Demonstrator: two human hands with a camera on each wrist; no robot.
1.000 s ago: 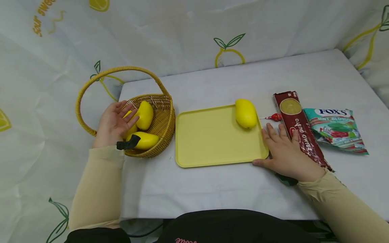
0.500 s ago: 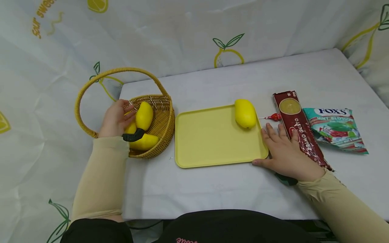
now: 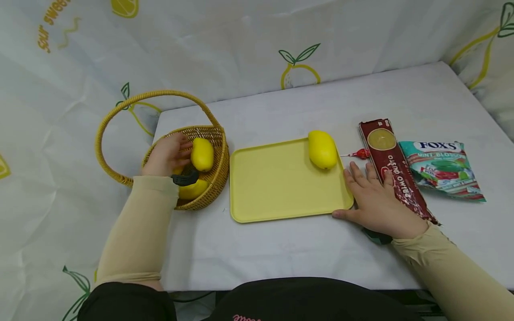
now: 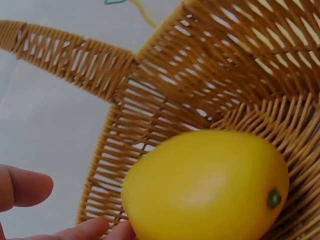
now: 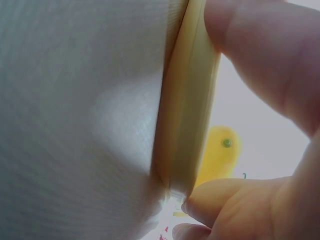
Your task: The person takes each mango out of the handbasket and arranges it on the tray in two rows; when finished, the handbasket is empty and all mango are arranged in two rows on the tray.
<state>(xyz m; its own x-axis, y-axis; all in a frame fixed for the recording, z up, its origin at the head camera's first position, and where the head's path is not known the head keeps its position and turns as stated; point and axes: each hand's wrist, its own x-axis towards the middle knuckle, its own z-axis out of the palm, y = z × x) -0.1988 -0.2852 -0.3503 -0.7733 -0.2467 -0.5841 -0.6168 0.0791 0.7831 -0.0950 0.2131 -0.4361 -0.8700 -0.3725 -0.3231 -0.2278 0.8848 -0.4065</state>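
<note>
My left hand (image 3: 166,155) reaches over the left rim of the wicker basket (image 3: 220,178), its fingers beside an upright yellow mango (image 3: 202,154). In the left wrist view, fingertips (image 4: 90,230) meet the lower left side of a mango (image 4: 205,185), while the thumb (image 4: 30,187) stands apart. Another mango (image 3: 193,190) lies below in the basket, and one more is mostly hidden by the hand. My right hand (image 3: 381,205) lies spread at the right edge of the yellow tray (image 3: 281,187); thumb and fingers touch the tray's rim (image 5: 187,110).
A mango (image 3: 322,150) rests on the tray's upper right corner. Right of it are a red-wrapped lollipop (image 3: 361,154), a long brown packet (image 3: 387,156) and a green FOX'S bag (image 3: 443,171). A dark green item (image 3: 377,236) is partly under my right hand. The basket handle (image 3: 156,94) arches up.
My left hand has moved right, further into the basket, and turned. The upper mango there has shifted slightly right and stands more upright. The right hand stays at the tray.
</note>
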